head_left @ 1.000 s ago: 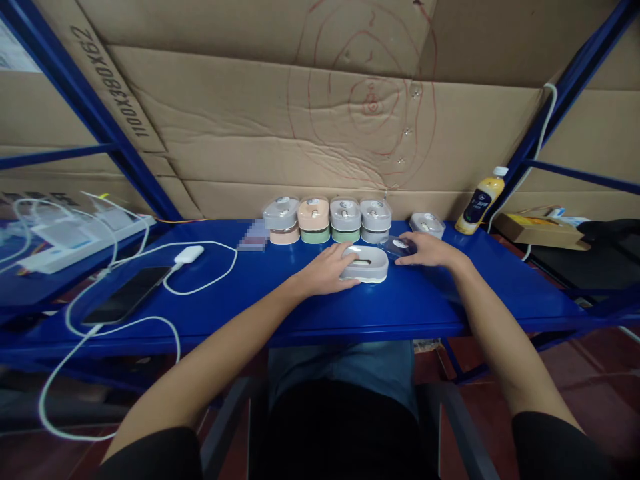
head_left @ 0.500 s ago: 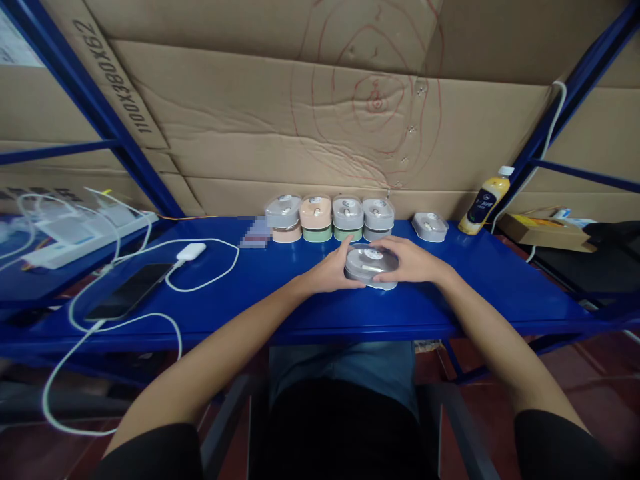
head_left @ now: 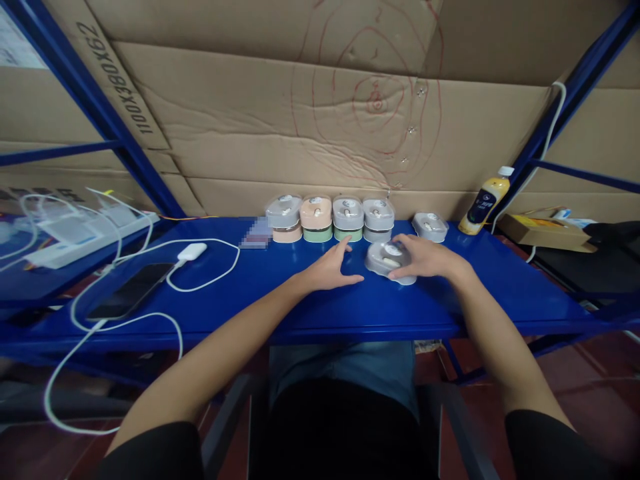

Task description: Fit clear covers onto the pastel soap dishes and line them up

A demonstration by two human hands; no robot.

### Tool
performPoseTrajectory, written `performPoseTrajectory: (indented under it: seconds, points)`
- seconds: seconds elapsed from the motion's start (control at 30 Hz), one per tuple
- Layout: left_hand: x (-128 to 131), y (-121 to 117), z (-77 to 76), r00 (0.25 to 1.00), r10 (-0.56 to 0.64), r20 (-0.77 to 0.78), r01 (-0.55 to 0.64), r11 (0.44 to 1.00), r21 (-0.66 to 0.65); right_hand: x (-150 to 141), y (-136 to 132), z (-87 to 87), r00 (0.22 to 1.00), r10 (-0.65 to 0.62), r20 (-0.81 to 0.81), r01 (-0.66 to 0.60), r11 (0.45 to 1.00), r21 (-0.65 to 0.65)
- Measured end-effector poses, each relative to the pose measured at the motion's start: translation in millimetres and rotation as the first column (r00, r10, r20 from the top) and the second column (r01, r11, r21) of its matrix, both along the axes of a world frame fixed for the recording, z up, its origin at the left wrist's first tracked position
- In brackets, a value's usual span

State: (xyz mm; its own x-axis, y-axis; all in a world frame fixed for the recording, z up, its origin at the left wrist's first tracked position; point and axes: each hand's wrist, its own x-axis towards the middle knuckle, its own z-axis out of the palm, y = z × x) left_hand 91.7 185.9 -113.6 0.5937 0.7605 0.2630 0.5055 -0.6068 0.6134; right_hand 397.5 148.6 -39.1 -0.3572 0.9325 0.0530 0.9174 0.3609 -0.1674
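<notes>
Gray lidded box (head_left: pixel 379 259), with a clear cover and a round sticker on top, is pinched at its right end by the person's right hand (head_left: pixel 425 257): the thumb presses the near side and the fingers reach over the far side. The left hand (head_left: pixel 330 268) holds nothing; its thumb and forefinger are spread in a wide C that opens toward the box.

The likeliest trouble, as a judgement, is a slip. Only one hand holds the box, and by one end, so a loosened pinch could let it twist or drop. The cover might also come away if it is not fully seated, which cannot be told here.

The box lies between the right thumb and fingers, its free end just beside the left thumb tip and apart from it. It is over the middle of the blue bench (head_left: pixel 300 315), in from the front edge; whether its base touches the surface is unclear.

Beyond the hands, along the back edge, stands a row of similar boxes (head_left: pixel 349 213) in gray, pink and green, stacked two high. Farther right along that edge sits a single gray box (head_left: pixel 431 227), then a bottle (head_left: pixel 484 205) of yellow drink near the back right corner. Toward the left end lie a dark phone (head_left: pixel 133 290) and a white adapter (head_left: pixel 192 251) with looping cable.
</notes>
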Motion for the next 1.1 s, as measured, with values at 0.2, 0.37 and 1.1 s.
performPoseTrajectory:
  seconds: [0.2, 0.37, 1.1]
  points:
    - [-2, -1, 4.2, 0.998, 0.012, -0.06, -0.012, 1.0, -0.001, 34, 13, 5.1, 0.856, -0.491, 0.162, 0.5, 0.866, -0.016]
    - [-2, -1, 5.3, 0.996, 0.029, -0.086, -0.03, 0.999, -0.015, 34, 16, 1.2, 0.868, -0.494, 0.051, 0.49, 0.869, 0.064]
    - [-2, 3, 3.5, 0.996, -0.002, -0.087, 0.005, 0.999, 0.035, 4, 42, -12.9, 0.986, -0.134, -0.101, 0.163, 0.912, 0.377]
